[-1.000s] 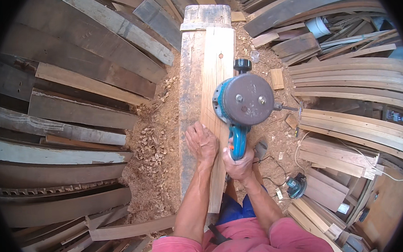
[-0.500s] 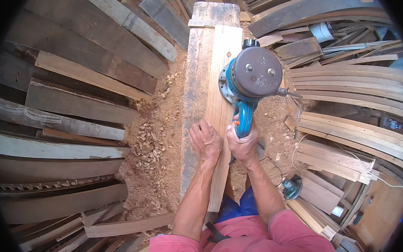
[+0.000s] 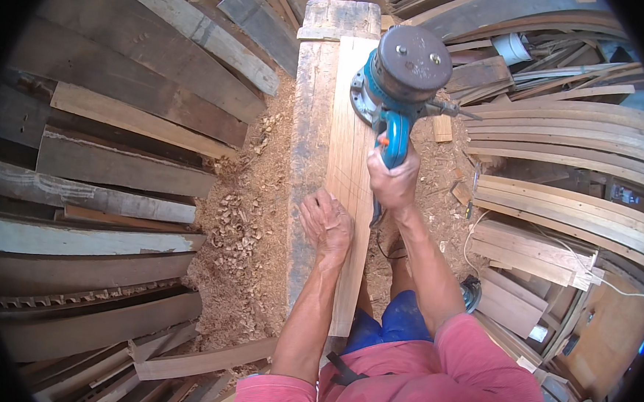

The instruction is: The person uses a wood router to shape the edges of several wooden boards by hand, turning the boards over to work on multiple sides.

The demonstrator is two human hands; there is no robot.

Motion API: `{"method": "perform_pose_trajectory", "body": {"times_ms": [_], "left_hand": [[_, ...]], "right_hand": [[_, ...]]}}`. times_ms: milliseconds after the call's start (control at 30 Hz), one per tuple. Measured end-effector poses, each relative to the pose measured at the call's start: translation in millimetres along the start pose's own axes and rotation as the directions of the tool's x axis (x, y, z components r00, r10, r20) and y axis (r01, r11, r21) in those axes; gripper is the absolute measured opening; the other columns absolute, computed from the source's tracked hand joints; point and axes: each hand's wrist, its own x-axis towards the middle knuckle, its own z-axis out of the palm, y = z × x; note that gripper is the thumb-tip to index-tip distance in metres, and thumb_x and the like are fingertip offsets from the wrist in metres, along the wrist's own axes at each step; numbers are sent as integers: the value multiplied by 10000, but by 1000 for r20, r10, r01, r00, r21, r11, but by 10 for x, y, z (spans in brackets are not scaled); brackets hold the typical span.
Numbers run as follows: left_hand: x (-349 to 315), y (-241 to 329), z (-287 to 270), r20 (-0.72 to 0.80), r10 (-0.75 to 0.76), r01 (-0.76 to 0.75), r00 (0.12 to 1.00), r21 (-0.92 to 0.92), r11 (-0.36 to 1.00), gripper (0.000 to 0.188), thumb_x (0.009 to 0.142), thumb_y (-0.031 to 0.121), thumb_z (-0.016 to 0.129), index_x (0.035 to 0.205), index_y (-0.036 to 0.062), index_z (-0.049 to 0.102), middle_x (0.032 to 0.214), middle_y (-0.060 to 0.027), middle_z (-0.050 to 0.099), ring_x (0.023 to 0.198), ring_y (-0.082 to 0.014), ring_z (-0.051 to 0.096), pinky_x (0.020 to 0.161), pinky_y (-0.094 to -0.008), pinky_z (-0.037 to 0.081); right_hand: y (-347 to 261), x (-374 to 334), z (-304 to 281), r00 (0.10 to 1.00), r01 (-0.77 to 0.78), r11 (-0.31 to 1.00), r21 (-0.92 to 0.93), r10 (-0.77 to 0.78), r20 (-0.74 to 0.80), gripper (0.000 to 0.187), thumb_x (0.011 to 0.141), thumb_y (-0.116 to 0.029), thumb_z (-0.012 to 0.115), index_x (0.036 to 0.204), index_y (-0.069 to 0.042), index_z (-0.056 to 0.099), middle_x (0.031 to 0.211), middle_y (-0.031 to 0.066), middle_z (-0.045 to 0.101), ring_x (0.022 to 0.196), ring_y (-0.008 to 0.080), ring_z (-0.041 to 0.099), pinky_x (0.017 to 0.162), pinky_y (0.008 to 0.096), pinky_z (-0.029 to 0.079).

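Note:
A pale wooden board [image 3: 343, 144] lies lengthwise along the right side of a worn wooden bench [image 3: 306, 139]. Near its far end a blue router [image 3: 411, 64] with a dark round top sits on the board's right edge, its body overhanging to the right. My right hand [image 3: 394, 178] is wrapped round the router's blue handle. Closer to me, my left hand [image 3: 326, 221] rests on the board's left edge with its fingers curled over the wood; its palm side is hidden. The bit under the router's base cannot be seen.
Stacked planks [image 3: 128, 165] line the left, and long boards [image 3: 553, 128] are piled at the right. Shavings [image 3: 239, 235] cover the floor. A pale cord [image 3: 472, 240] runs among the boards at right. Another power tool [image 3: 472, 293] lies beside my right arm.
The router has slid away from me along the board's right edge, with my right hand still on its handle. My left hand has stayed almost in place.

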Motion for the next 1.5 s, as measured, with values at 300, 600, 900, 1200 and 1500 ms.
{"method": "perform_pose_trajectory", "body": {"times_ms": [300, 600, 900, 1200, 1500], "left_hand": [[15, 38, -39, 67, -47, 48, 997, -13, 999, 99, 959, 132, 542, 974, 34, 532, 936, -211, 538, 887, -408, 534, 773, -530, 427], [1, 58, 11, 41, -85, 84, 996, 38, 996, 140, 975, 168, 518, 954, 31, 530, 942, -218, 551, 894, -415, 536, 790, -533, 434], [-1, 58, 37, 55, -124, 119, 991, 88, 989, 148, 978, 196, 530, 949, 52, 548, 955, -189, 571, 913, -393, 563, 792, -526, 460], [-9, -50, 35, 37, -79, 81, 996, -41, 996, 163, 986, 207, 537, 967, 48, 564, 959, -205, 560, 931, -406, 560, 812, -526, 454], [-27, -87, 48, 63, -92, 95, 994, -51, 994, 177, 967, 189, 565, 1066, 50, 609, 987, -201, 584, 958, -400, 577, 835, -517, 470]], "right_hand": [[125, 1012, 128, 1000, -27, 997, 76, 26, 15, 308, 778, -21, 648, 1085, -1, 632, 797, 55, 626, 657, 146, 617, 626, 309, 531], [98, 732, -58, 1000, 16, 999, 35, -17, 25, 253, 811, -37, 641, 1059, 3, 613, 766, 66, 630, 644, 141, 633, 579, 302, 529], [-300, -1281, -437, 985, -128, 991, -29, 130, 112, 216, 829, -63, 685, 1008, -34, 568, 712, 59, 568, 623, 189, 589, 599, 370, 490], [-346, -1775, -403, 969, -193, 981, 7, 189, 156, 252, 808, -44, 703, 1022, -30, 571, 775, 51, 600, 654, 181, 609, 649, 348, 509], [-296, -1589, -223, 981, -179, 982, 60, 173, 92, 298, 822, -23, 704, 1088, -5, 570, 858, 53, 608, 743, 117, 571, 697, 290, 494]]}}
